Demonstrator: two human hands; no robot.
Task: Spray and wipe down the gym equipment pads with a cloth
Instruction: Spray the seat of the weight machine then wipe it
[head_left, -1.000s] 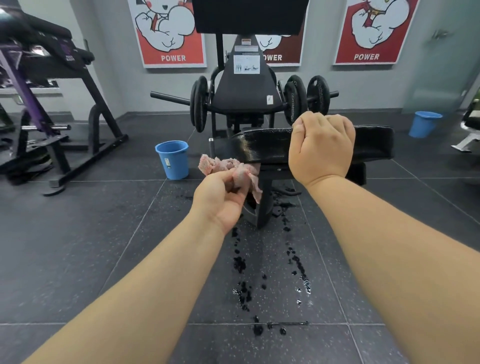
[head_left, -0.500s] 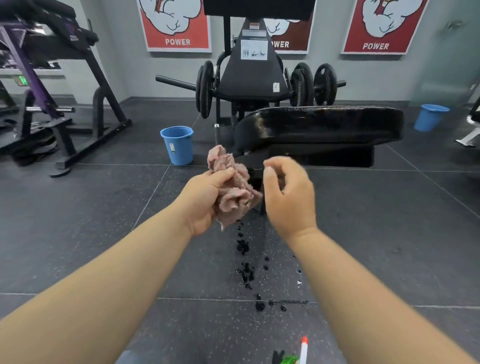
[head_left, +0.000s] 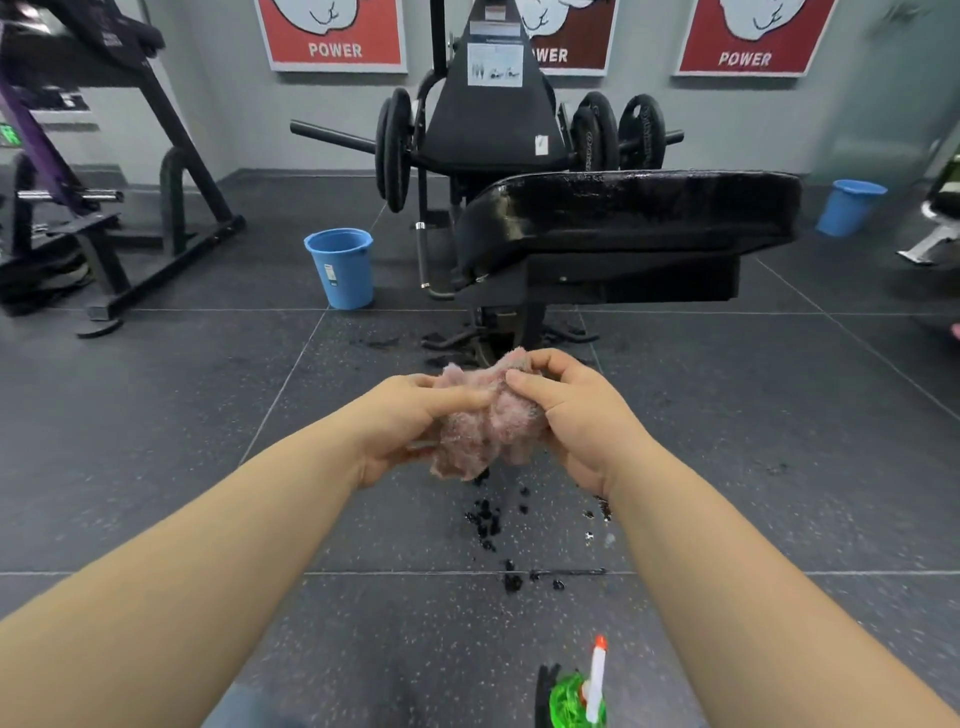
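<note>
A person's left hand (head_left: 400, 431) and right hand (head_left: 576, 415), both bare, on bare forearms (head_left: 208, 587); blurred blue-grey clothing (head_left: 249, 712) at the bottom edge.

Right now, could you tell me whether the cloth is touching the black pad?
No, the left hand and right hand hold the pink cloth above the floor, apart from the pad.

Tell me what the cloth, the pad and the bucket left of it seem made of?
Cloth: pink terry or microfibre, by its fuzzy, crumpled nap. Pad: likely black vinyl or leatherette; smooth, glossy, wet-looking sheen. Bucket: probably plastic; smooth, evenly blue, moulded rim.
</note>
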